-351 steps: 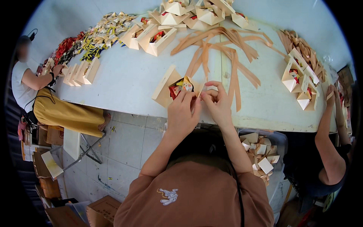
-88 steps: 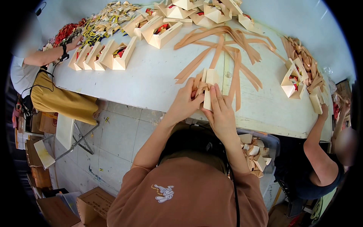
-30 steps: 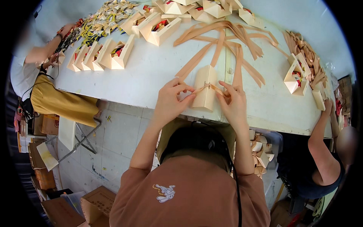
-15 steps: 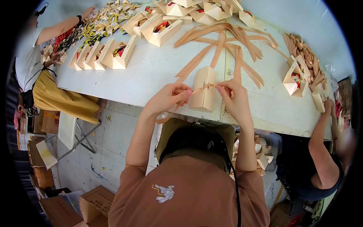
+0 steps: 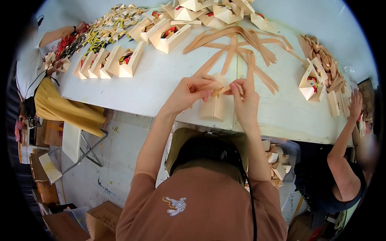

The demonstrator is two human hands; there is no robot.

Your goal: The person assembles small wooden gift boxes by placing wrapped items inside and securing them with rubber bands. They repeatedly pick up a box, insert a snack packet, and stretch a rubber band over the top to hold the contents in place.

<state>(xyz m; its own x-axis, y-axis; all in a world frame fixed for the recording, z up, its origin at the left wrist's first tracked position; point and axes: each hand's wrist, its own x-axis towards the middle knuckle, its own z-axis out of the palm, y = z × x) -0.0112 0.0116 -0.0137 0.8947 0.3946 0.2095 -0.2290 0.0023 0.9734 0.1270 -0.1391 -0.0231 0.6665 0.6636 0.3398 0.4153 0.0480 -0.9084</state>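
Observation:
A cream, closed gift box [image 5: 211, 110] with a rounded top lies at the table's near edge in front of me. Across its top runs a tan ribbon [image 5: 220, 90], crossed over or looped at the middle; the exact knot is hidden by my fingers. My left hand [image 5: 192, 93] pinches one part of the ribbon, just left of the box's middle. On the other side my right hand [image 5: 244, 96] pinches the ribbon too, thumb against forefinger. Both hands hover over the box. Loose tan ribbons [image 5: 257, 44] are spread on the table beyond it.
Open boxes with colourful packets [image 5: 171, 36] stand at the back and left [image 5: 124, 62]. A heap of small packets [image 5: 108, 30] lies far left. At right sit more open boxes [image 5: 313, 82] and bunched ribbons [image 5: 325, 60]. A person works at each side; a tub of boxes [image 5: 277, 160] is below the table.
My hands have risen slightly and come closer together over the box, with the ribbon now crossed or looped between them. The right-hand person's hand has lifted from a box.

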